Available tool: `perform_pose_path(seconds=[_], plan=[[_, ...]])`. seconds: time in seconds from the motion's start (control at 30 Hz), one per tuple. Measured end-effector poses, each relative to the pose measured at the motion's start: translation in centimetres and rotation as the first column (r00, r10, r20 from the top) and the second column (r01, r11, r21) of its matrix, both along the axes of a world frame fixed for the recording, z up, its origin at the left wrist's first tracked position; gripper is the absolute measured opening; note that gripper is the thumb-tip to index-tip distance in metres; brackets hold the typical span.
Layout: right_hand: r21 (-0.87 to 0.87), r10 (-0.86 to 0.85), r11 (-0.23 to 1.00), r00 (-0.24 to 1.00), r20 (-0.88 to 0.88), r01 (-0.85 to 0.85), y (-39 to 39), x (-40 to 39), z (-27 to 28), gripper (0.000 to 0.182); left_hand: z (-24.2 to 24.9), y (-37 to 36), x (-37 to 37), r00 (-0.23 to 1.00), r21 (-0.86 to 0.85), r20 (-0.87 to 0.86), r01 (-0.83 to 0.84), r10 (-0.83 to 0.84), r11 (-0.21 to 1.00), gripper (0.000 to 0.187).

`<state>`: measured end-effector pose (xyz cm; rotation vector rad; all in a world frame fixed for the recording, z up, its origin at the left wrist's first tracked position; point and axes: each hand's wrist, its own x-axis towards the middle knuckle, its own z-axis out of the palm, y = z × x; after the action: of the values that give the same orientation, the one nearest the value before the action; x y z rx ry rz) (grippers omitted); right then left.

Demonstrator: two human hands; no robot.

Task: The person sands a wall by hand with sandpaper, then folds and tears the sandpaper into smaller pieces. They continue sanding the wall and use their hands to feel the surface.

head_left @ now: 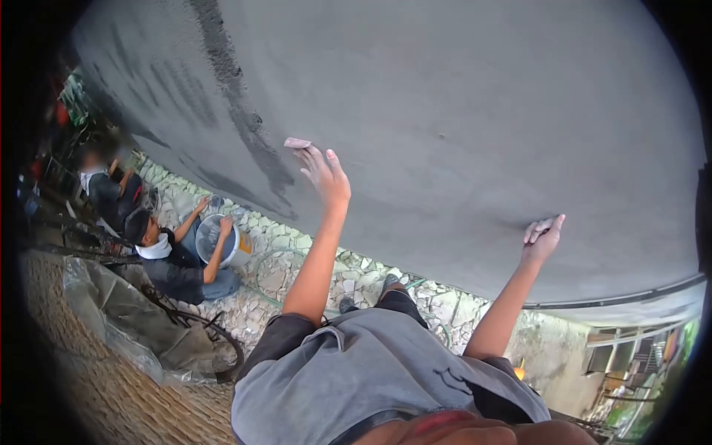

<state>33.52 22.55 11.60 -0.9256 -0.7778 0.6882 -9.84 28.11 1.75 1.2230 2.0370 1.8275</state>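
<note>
Pad [297, 142]: small, flat, pale pinkish-grey block, at fingertips of left hand [324, 175], pressed flat against wall [460, 111], centre-left of scene. Only narrow edge visible; material cannot be told.

Wall: broad grey rendered surface, smooth, matte, filling upper scene. Darker, seemingly damp streaks and patches on left part, one long streak running down toward pad. Right part uniform in tone.

Right hand [543, 236]: fingers bent, resting against wall lower right; whether it holds anything cannot be told.
</note>
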Motion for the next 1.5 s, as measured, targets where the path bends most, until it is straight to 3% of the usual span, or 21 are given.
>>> perform_pose_path(seconds=[0.03, 0.17, 0.2, 0.27, 0.33, 0.4, 0.53, 0.6, 0.63, 0.7, 0.8, 0.93, 1.0, 1.03, 1.1, 1.23, 1.3, 1.37, 1.4, 1.43, 1.5], plan=[[-0.02, 0.017, 1.0, 1.0, -0.017, -0.017, 0.3, -0.8, -0.2, 0.059, -0.5, 0.3, 0.9, 1.0, 0.0, -0.005, -0.003, 0.003, 1.0, 0.07], [-0.052, 0.08, 0.995, 0.993, -0.082, -0.085, 1.2, 0.3, -2.3, 0.058, -2.4, -3.5, 5.7, 0.9, -0.032, -0.397, 0.18, -0.178, 0.983, 0.073], [-0.023, 0.089, 0.996, 0.994, -0.057, -0.09, 1.2, 0.0, -2.0, 0.058, -2.6, -4.3, 4.5, 0.901, -0.037, -0.406, 0.154, -0.156, 0.987, 0.073], [0.02, 0.036, 0.999, 0.999, -0.001, -0.036, 0.7, 0.2, -1.0, 0.058, -2.6, -4.1, 5.6, 0.842, -0.169, -0.469, 0.213, -0.268, 0.962, 0.073], [-0.032, -0.013, 0.999, 0.998, -0.061, 0.011, 0.4, -0.5, -0.3, 0.058, -2.0, -2.2, 3.8, 0.941, -0.041, -0.321, 0.101, -0.109, 0.994, 0.071], [-0.012, -0.046, 0.999, 0.998, -0.046, 0.045, 0.0, -0.5, 0.6, 0.058, -0.7, -0.2, 0.9, 1.0, 0.012, -0.019, 0.003, -0.003, 1.0, 0.071], [0.009, 0.003, 1.0, 0.998, -0.057, -0.003, 0.8, -0.3, -1.0, 0.059, -1.9, -0.1, 0.4, 0.995, -0.02, -0.093, -0.03, 0.028, 0.999, 0.075], [0.018, 0.031, 0.999, 0.999, -0.025, -0.031, 0.8, -0.4, -0.9, 0.059, -1.0, -1.7, 3.0, 0.921, 0.016, -0.359, 0.168, -0.151, 0.986, 0.078], [0.026, 0.034, 0.999, 0.999, -0.023, -0.034, 0.7, -0.7, -0.6, 0.059, -0.8, -2.2, 4.1, 0.922, 0.016, -0.349, 0.183, -0.166, 0.983, 0.078], [0.028, 0.032, 0.999, 0.999, -0.014, -0.032, 0.5, -0.8, -0.2, 0.06, -0.6, -3.1, 5.8, 0.781, -0.058, -0.555, 0.307, -0.286, 0.95, 0.079], [0.01, 0.031, 0.999, 0.999, -0.016, -0.031, 0.4, -1.1, -0.2, 0.06, -0.4, -3.0, 8.7, 0.696, -0.013, -0.648, 0.397, -0.31, 0.918, 0.079], [0.007, 0.027, 1.0, 1.0, -0.011, -0.027, 0.5, -0.9, -0.4, 0.06, 0.5, -2.7, 12.8, 0.683, 0.022, -0.65, 0.457, -0.334, 0.889, 0.077], [0.007, 0.028, 1.0, 1.0, -0.014, -0.027, 0.4, -0.7, -0.5, 0.06, 0.6, -3.5, 14.8, 0.578, -0.033, -0.696, 0.567, -0.426, 0.823, 0.077], [0.002, 0.035, 0.999, 0.999, -0.014, -0.035, 0.4, -0.7, -0.6, 0.061, -0.1, -3.8, 15.3, 0.576, -0.034, -0.697, 0.568, -0.427, 0.823, 0.077], [0.003, 0.042, 0.999, 0.999, -0.014, -0.042, 0.4, -0.5, -0.7, 0.061, -2.2, -3.7, 15.8, 0.452, -0.069, -0.795, 0.597, -0.406, 0.799, 0.075], [-0.003, 0.045, 0.999, 0.999, 0.001, -0.045, 0.4, -0.3, -0.8, 0.06, -3.2, -2.8, 14.3, 0.458, -0.03, -0.822, 0.557, -0.337, 0.83, 0.072], [0.005, 0.062, 0.998, 0.998, 0.006, -0.062, 0.5, -0.1, -0.6, 0.059, -3.0, -2.0, 13.0, 0.544, 0.036, -0.792, 0.496, -0.278, 0.868, 0.071], [-0.115, 0.022, 0.993, 0.989, -0.143, -0.039, 1.0, 0.2, -0.7, 0.055, -2.2, -1.2, 11.5, 0.606, 0.076, -0.758, 0.449, -0.241, 0.89, 0.072], [-0.109, -0.008, 0.994, 0.991, -0.132, -0.006, 1.0, -0.4, -0.8, 0.046, -2.1, -1.4, 10.8, 0.67, 0.108, -0.707, 0.417, -0.225, 0.902, 0.073], [-0.263, -0.137, 0.961, 0.97, -0.201, 0.082, 0.5, -0.7, 0.2, 0.046, -1.8, -1.8, 10.3, 0.72, 0.127, -0.659, 0.39, -0.216, 0.912, 0.074], [-0.189, -0.093, 0.98, 0.984, -0.152, 0.063, 0.9, 0.0, -1.0, 0.049, 0.1, -1.4, 8.6, 0.785, 0.149, -0.598, 0.311, -0.165, 0.939, 0.077]])
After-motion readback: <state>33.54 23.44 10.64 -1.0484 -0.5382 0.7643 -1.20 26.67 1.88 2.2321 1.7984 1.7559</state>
